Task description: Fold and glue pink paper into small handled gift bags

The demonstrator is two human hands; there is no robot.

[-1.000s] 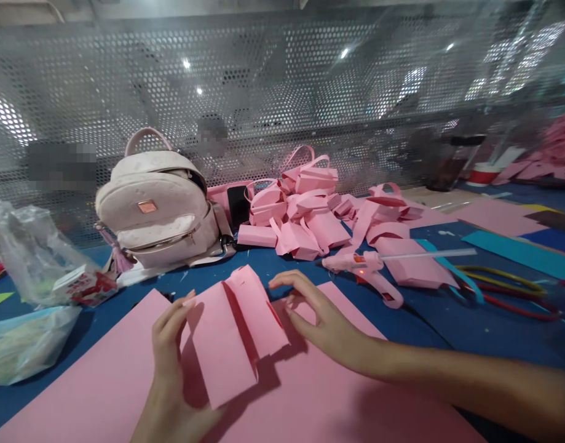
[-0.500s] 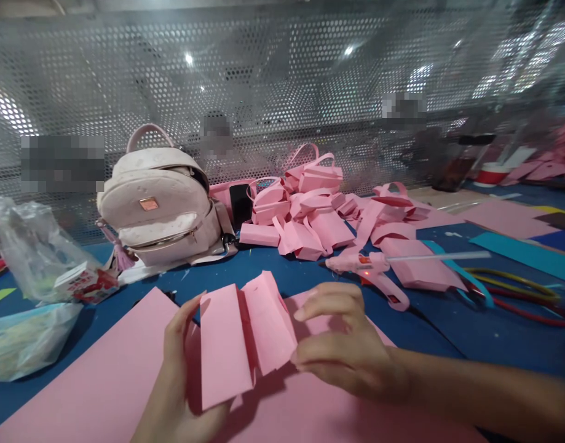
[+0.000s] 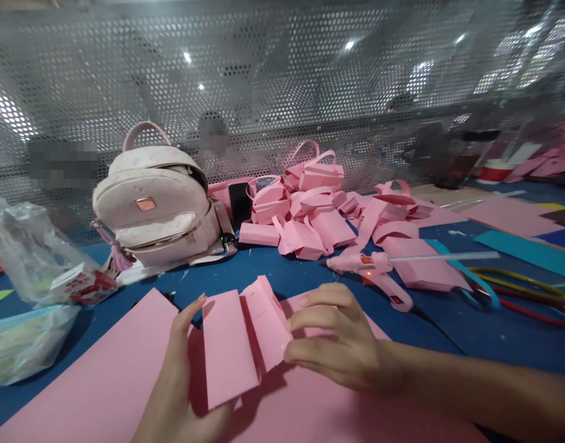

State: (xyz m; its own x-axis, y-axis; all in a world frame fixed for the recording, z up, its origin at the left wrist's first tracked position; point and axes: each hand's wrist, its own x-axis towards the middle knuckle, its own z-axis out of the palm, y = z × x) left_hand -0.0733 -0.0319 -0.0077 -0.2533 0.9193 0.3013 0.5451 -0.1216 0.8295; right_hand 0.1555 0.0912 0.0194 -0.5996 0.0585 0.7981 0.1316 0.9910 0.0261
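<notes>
A folded piece of pink paper, with two panels and a crease gap between them, is held up over large pink sheets. My left hand grips it from the left and below, thumb up along its left side. At the right panel, the fingers and thumb of my right hand close on the outer edge; their tips are partly hidden by the paper. Just beyond the right hand lies a pink hot glue gun with a clear glue stick in its back and a small light glowing.
A pile of pink paper bags with handles stands at the back, beside a phone and a white backpack. Plastic bags and a red-white box are at left. Coloured pliers handles and a blue strip lie right.
My right hand has moved slightly left and its fingers have closed in on the paper's right edge. The right panel has tilted inward a little, and the folded paper has shifted slightly right.
</notes>
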